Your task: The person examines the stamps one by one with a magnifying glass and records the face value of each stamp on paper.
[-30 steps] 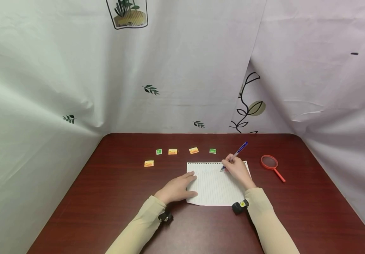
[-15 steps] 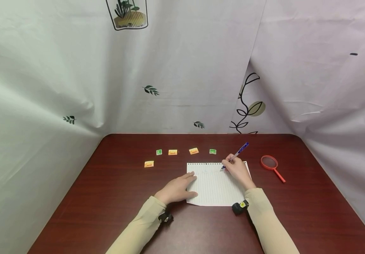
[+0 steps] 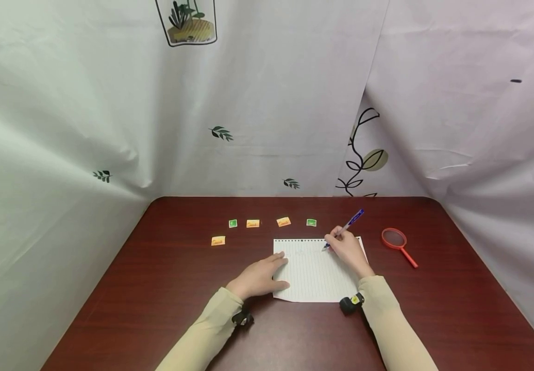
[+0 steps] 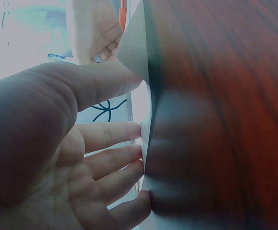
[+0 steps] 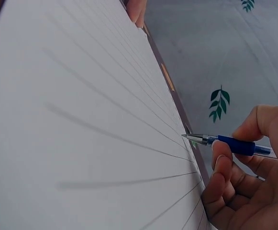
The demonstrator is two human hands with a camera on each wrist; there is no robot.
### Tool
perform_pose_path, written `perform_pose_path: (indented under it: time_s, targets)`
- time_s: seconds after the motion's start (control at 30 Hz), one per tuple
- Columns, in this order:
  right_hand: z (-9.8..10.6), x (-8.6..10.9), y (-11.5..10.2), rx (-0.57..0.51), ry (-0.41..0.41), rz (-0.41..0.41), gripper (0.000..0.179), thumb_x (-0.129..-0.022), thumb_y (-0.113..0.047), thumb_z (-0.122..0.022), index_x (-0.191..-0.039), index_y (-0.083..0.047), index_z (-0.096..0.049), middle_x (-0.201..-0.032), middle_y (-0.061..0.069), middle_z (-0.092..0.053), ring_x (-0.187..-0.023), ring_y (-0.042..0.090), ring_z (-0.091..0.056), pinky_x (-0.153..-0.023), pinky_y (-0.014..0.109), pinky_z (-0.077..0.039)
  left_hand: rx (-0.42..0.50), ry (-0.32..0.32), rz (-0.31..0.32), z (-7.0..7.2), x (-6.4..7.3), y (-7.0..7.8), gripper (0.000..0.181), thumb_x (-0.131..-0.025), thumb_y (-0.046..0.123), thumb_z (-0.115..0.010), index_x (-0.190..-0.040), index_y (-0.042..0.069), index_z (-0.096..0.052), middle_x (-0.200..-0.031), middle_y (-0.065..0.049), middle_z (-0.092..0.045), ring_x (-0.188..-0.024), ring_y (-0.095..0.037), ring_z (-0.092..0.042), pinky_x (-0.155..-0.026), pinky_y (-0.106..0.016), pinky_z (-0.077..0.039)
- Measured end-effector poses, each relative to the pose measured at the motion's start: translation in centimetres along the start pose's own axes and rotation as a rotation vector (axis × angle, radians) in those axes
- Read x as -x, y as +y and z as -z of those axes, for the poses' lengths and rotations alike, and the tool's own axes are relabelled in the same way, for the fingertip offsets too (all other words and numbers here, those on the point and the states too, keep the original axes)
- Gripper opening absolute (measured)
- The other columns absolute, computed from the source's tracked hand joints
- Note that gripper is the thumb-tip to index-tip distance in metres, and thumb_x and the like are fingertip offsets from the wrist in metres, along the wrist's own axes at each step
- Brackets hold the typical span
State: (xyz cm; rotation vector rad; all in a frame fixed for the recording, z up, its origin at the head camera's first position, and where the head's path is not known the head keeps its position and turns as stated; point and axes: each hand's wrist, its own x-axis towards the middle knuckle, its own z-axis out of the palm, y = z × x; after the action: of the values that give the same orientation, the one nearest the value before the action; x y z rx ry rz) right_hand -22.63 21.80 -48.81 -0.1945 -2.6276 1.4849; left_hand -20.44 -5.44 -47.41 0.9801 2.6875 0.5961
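We see little shift: right fingers pinch a pen at twelve o'clock on lined paper, left fingers extended; writing's next stroke presumably needs steadiness.

Nothing legible: marks on orange cards and lined paper too faint or small

The head view is brightly lit, with grey shadows in folds of the backdrop and a sheen on the table. Glare bleaches the left wrist view's upper left. In the right wrist view, lines on the paper blur leftward.
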Motion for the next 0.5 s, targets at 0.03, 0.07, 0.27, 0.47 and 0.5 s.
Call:
perform_pose_path:
  time_s: [0.03,0.07,0.27,0.47,0.5]
  targets:
    - [0.01,0.01,-0.01,-0.001,-0.001,-0.002,0.017,-0.094,-0.022,-0.062,-0.086,-0.008,-0.057,-0.071,0.003,-0.06,-0.066,0.018,-0.053,-0.061,0.029,-0.039,0.001,-0.001,0.0,-0.03,0.02,-0.03,0.063,-0.092,0.033,-0.073,-0.144,0.001,-0.054,-0.154,-0.015,-0.044,-0.14,-0.028,-0.046,-0.109,-0.043,-0.042]
    - [0.02,0.01,-0.01,-0.001,-0.003,-0.005,0.017,-0.095,-0.022,-0.061,-0.086,-0.008,-0.057,-0.071,0.003,-0.06,-0.066,0.018,-0.053,-0.061,0.029,-0.039,-0.001,-0.002,0.0,-0.02,0.03,-0.04,0.064,-0.092,0.033,-0.073,-0.144,0.001,-0.054,-0.154,-0.015,-0.044,-0.14,-0.028,-0.046,-0.109,-0.043,-0.042]
    - [0.15,-0.12,-0.13,-0.018,0.002,-0.022,0.017,-0.095,-0.022,-0.058,-0.087,-0.007,-0.058,-0.071,0.004,-0.06,-0.067,0.018,-0.051,-0.062,0.028,-0.038,-0.007,0.003,-0.001,0.09,-0.02,-0.14,0.063,-0.092,0.033,-0.073,-0.144,0.002,-0.054,-0.154,-0.014,-0.045,-0.14,-0.027,-0.046,-0.109,-0.043,-0.042]
    - [0.28,-0.18,-0.03,-0.033,-0.005,-0.049,0.016,-0.095,-0.019,-0.055,-0.09,-0.004,-0.059,-0.073,0.002,-0.059,-0.067,0.013,-0.052,-0.061,0.025,-0.039,-0.001,-0.002,0.005,-0.03,0.01,-0.13,0.064,-0.091,0.033,-0.074,-0.144,0.002,-0.054,-0.155,-0.013,-0.044,-0.14,-0.027,-0.046,-0.109,-0.042,-0.042]
    - [0.3,-0.14,0.01,-0.04,-0.012,-0.054,0.015,-0.095,-0.018,-0.054,-0.09,-0.004,-0.058,-0.072,0.001,-0.059,-0.067,0.012,-0.051,-0.06,0.024,-0.039,0.001,-0.003,0.005,-0.05,0.06,-0.11,0.064,-0.091,0.033,-0.074,-0.144,0.002,-0.054,-0.155,-0.013,-0.044,-0.14,-0.027,-0.046,-0.109,-0.042,-0.042]
